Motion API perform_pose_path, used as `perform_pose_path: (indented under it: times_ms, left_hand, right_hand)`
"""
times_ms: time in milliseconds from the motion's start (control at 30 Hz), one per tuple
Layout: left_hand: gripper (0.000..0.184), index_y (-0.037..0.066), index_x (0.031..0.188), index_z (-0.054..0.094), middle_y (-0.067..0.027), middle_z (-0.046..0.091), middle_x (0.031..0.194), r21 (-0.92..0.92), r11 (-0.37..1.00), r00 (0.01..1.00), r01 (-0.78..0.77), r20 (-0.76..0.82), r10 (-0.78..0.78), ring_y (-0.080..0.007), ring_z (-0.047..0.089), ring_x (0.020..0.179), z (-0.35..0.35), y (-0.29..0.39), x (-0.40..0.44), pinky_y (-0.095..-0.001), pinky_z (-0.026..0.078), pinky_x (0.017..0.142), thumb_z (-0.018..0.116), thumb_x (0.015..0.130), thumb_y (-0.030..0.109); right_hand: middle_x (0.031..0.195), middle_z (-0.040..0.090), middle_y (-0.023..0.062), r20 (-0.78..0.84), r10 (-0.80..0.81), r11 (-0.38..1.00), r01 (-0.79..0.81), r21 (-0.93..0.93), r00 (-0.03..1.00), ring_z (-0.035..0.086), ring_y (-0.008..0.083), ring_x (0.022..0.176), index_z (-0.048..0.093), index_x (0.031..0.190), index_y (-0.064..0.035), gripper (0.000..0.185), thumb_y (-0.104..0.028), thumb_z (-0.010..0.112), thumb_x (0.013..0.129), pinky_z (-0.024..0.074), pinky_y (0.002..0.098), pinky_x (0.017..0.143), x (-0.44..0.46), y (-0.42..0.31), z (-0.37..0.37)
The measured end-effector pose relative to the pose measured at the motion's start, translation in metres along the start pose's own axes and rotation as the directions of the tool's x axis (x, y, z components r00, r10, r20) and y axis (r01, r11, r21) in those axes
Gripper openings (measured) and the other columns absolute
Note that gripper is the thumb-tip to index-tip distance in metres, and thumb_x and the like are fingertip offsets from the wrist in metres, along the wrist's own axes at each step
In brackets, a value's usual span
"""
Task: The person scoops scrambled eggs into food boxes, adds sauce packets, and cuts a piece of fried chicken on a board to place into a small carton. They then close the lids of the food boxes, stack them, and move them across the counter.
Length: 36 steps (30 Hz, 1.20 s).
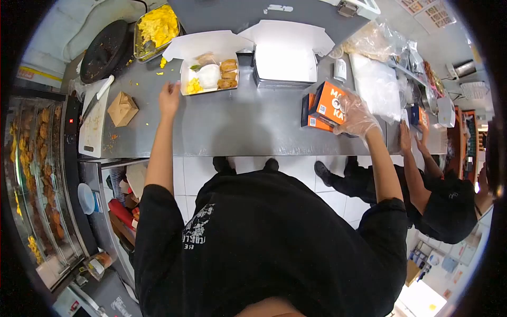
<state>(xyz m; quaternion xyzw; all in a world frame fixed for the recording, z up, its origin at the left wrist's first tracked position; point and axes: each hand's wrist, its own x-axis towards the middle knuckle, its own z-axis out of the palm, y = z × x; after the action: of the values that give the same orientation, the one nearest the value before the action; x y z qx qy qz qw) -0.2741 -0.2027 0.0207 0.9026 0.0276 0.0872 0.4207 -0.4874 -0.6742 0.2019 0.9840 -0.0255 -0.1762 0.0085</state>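
Note:
My left hand (169, 101), bare, is just off the left side of an open white food box (236, 84), fingers loosely bent and slightly apart. The box contains a white mound of rice (209, 76), scrambled egg (194, 85) and browned fried pieces (228, 74). My right hand (357, 117), in a clear plastic glove, grips a closed orange box (328, 100) with white lettering. That box is tilted over another orange box (311, 119). Between them and the food box, open white boxes (285, 64) are stacked at the back.
A glass dish of scrambled egg (158, 26), a black pan (104, 52), a knife (98, 95) on a white board (94, 132) and a brown paper packet (123, 109) are left. Plastic bags (375, 87) lie right. A co-worker's hands (412, 138) rest at the counter's right.

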Motion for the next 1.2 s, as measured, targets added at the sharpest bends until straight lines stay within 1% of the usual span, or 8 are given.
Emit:
perform_pose_path:
  times_ms: [133,233,333,667,800,867,1000,1200]
  left_hand:
    - [0.025,-0.001,0.097,0.062,-0.0249,0.061,0.079,0.231,0.961,0.968,-0.152,0.230,0.098,-0.0382,0.061,0.074,0.004,0.008,0.005,-0.0434,0.047,0.068,0.057,0.080,0.018]
    - [0.022,0.000,0.094,0.063,-0.0258,0.060,0.078,0.218,0.953,0.963,-0.208,0.214,0.161,-0.0419,0.059,0.074,-0.010,0.005,-0.022,-0.0453,0.046,0.066,0.054,0.078,0.013]
    - [0.022,-0.001,0.096,0.062,-0.0225,0.061,0.072,0.202,0.964,0.962,-0.176,0.245,0.124,-0.0347,0.063,0.070,-0.045,0.012,-0.067,-0.0421,0.047,0.064,0.054,0.080,0.012]
    - [0.040,0.000,0.117,0.054,-0.0070,0.064,0.096,-0.188,0.776,0.640,0.603,0.694,-0.329,-0.0134,0.063,0.086,-0.062,0.007,-0.105,-0.0277,0.053,0.076,0.064,0.087,0.023]
    - [0.052,0.001,0.123,0.048,-0.0080,0.063,0.093,-0.118,0.854,0.647,0.507,0.706,-0.286,-0.0161,0.059,0.090,-0.043,0.012,-0.109,-0.0298,0.052,0.074,0.069,0.083,0.026]
    - [0.054,0.001,0.126,0.045,-0.0075,0.062,0.091,-0.275,0.950,0.959,0.149,0.273,-0.071,-0.0194,0.057,0.093,-0.034,0.009,-0.115,-0.0332,0.050,0.078,0.066,0.085,0.029]
    - [0.048,0.000,0.120,0.053,-0.0092,0.062,0.094,-0.103,0.955,0.937,-0.277,-0.248,0.245,-0.0245,0.053,0.100,-0.052,0.059,-0.119,-0.0391,0.045,0.084,0.060,0.087,0.035]
    - [0.038,0.000,0.099,0.067,-0.0158,0.067,0.088,0.389,0.875,0.932,-0.289,0.321,0.165,-0.0278,0.064,0.083,-0.042,0.079,-0.112,-0.0388,0.050,0.073,0.063,0.085,0.034]
  right_hand:
    - [0.134,0.041,0.0191,-0.241,-0.003,0.998,0.019,0.065,0.970,0.040,0.0348,0.124,0.042,0.127,-0.0026,0.086,-0.030,0.082,0.056,0.0313,0.0385,0.106,-0.011,-0.033,-0.020]
    - [0.127,0.050,0.0153,-0.292,0.136,0.779,0.080,0.622,0.947,0.051,0.0304,0.115,0.044,0.127,-0.0047,0.075,-0.024,0.079,0.064,0.0387,0.0386,0.100,-0.008,-0.054,-0.018]
    - [0.115,0.057,0.0133,-0.633,-0.119,0.788,0.460,0.408,0.765,0.058,0.0308,0.099,0.053,0.110,-0.0057,0.046,-0.017,0.075,0.071,0.0446,0.0386,0.089,-0.005,-0.091,0.005]
    - [0.115,0.055,0.0152,-0.787,-0.022,0.819,0.463,0.340,0.616,0.052,0.0346,0.107,0.055,0.108,-0.0058,0.041,-0.018,0.073,0.072,0.0424,0.0419,0.088,0.047,-0.198,0.015]
    - [0.109,0.059,0.0134,-0.291,-0.077,0.774,0.241,0.585,0.954,0.052,0.0326,0.107,0.058,0.111,-0.0090,0.044,-0.017,0.072,0.071,0.0420,0.0417,0.091,0.075,-0.188,-0.002]
    - [0.107,0.060,0.0125,-0.384,-0.360,0.823,0.483,0.298,0.850,0.053,0.0320,0.106,0.060,0.111,-0.0104,0.043,-0.018,0.071,0.071,0.0429,0.0422,0.090,0.071,-0.172,0.016]
    - [0.112,0.060,0.0136,-0.247,-0.499,0.801,0.551,0.235,0.831,0.054,0.0326,0.105,0.063,0.110,-0.0100,0.040,-0.025,0.070,0.073,0.0442,0.0423,0.090,0.028,-0.172,0.043]
    - [0.120,0.056,0.0204,-0.338,0.000,0.762,0.219,0.610,0.941,0.056,0.0327,0.105,0.062,0.110,-0.0018,0.043,-0.026,0.073,0.076,0.0455,0.0376,0.091,0.011,-0.193,0.092]
